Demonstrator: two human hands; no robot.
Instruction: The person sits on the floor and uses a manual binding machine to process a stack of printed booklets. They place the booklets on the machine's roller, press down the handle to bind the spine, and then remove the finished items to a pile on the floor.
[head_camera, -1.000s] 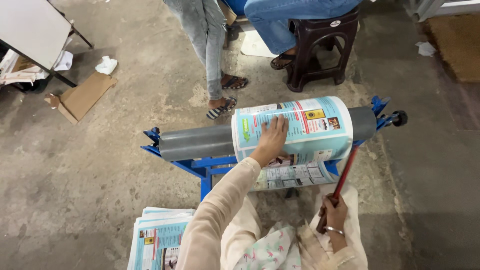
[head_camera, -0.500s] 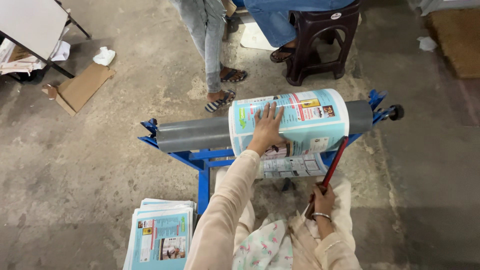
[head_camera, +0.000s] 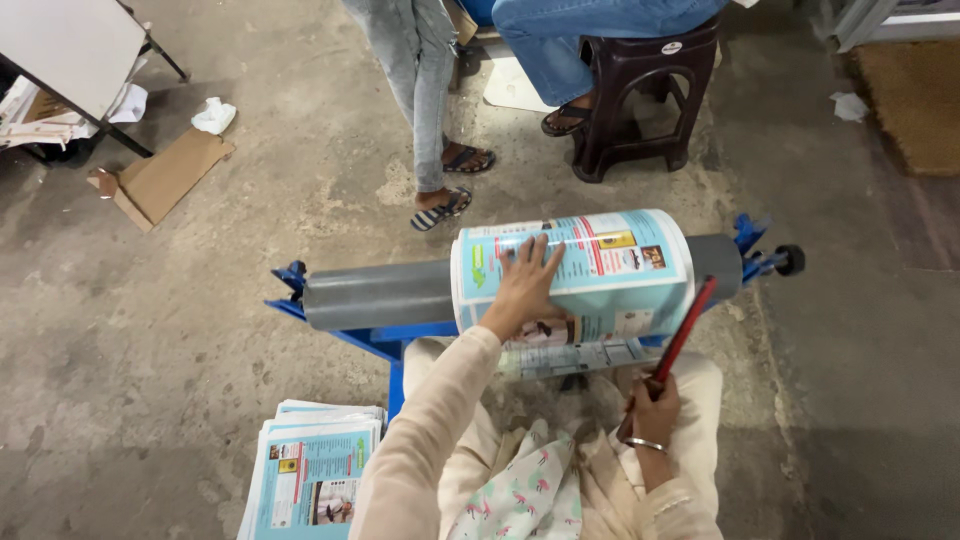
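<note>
1. Spanning the concrete floor (head_camera: 200, 330): a blue stand (head_camera: 385, 338) carrying a grey roller (head_camera: 380, 293), with a glossy printed sheet (head_camera: 610, 262) wrapped around its right half.
2. Pressed flat on that sheet: the left hand (head_camera: 525, 285), fingers spread, palm down, grip released, nothing enclosed.
3. Stacked on the floor at lower left: a pile of printed sheets (head_camera: 310, 470) of the same kind, well apart from both hands.
4. Clenched low at right: the right hand (head_camera: 655, 408), grip closed on the lower end of a red rod (head_camera: 685, 325) slanting up to the roller's right end.
5. Step in hand, by appearance: smoothing the sheet around the roller. Next move likely calls for steady palm pressure and a controlled pull on the rod.
6. Beyond the stand: one person's legs in sandals (head_camera: 440, 190), another seated on a dark stool (head_camera: 640, 100).
</note>
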